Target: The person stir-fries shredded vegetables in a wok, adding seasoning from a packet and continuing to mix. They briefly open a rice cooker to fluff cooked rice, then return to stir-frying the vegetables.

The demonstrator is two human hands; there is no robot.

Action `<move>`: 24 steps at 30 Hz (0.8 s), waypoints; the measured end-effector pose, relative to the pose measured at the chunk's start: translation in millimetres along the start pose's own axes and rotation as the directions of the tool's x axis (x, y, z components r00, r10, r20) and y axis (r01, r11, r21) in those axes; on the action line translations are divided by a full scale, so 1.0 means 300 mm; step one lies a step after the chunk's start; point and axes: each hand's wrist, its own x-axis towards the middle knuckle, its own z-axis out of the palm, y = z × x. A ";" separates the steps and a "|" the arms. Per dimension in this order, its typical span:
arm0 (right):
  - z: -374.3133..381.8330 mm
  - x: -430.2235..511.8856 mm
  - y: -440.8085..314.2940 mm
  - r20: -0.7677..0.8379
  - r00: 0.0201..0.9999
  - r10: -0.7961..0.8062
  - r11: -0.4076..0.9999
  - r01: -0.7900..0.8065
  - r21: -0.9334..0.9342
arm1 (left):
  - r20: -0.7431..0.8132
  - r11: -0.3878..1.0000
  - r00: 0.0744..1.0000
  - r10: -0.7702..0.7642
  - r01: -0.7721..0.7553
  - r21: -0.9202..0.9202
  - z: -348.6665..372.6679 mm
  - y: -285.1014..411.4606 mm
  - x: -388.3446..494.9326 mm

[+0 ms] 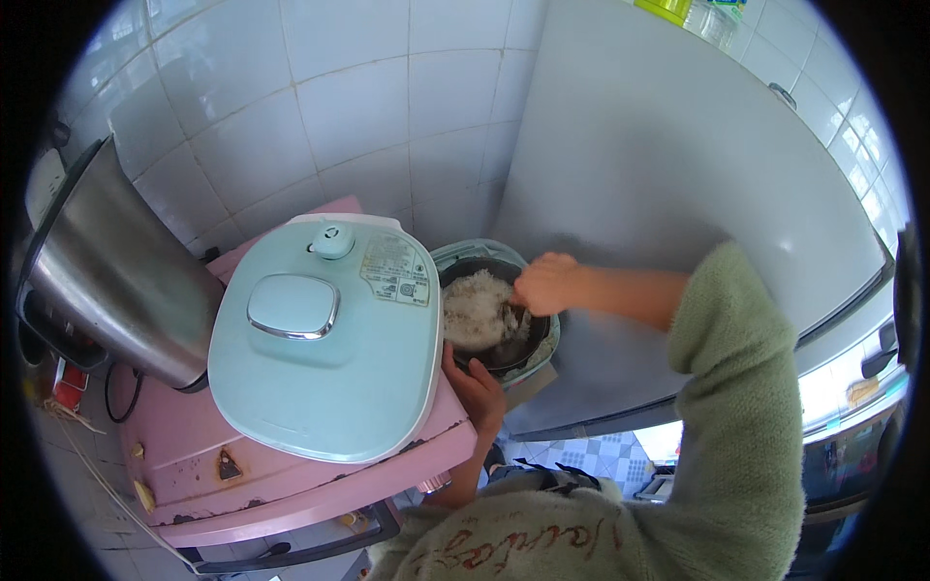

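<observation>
A dark inner pot point(534, 334) holding a mass of white cooked rice point(476, 309) sits low, between the pink appliance and the grey refrigerator, over a pale green container point(479, 247). My right hand point(552, 283) is closed in a fist over the pot's right side; what it grips is hidden behind the fingers. Beneath the pot's near edge, my left hand point(476, 385) reaches up with its fingers at the rim, partly hidden by the pale green rice cooker point(327, 392). That cooker stands with its lid down on the pink appliance.
The pink oven-like appliance point(290, 494) has rusty, chipped edges. A steel kettle or jug point(131, 276) leans into view at the left, by a black cable point(120, 417). The grey refrigerator side point(639, 145) bounds the right. White wall tiles point(349, 94) rise behind.
</observation>
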 end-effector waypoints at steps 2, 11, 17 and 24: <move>-0.014 0.030 0.032 -0.091 0.991 0.099 0.995 -0.098 0.012 | -0.007 1.000 1.000 0.020 -0.020 -0.011 0.004 -0.009 -0.001; 0.130 0.209 -0.086 -0.128 0.991 -0.027 0.971 -0.005 -0.240 | -0.037 0.999 0.998 0.047 -0.046 0.009 0.032 -0.032 -0.015; 0.111 0.090 -0.093 0.030 0.999 -0.038 0.999 0.038 0.007 | -0.063 0.996 0.994 0.090 -0.089 0.006 0.038 -0.029 -0.005; -0.055 0.038 0.003 -0.183 0.980 -0.083 0.959 0.028 -0.281 | -0.057 0.997 0.996 0.072 -0.073 -0.010 0.027 -0.024 -0.007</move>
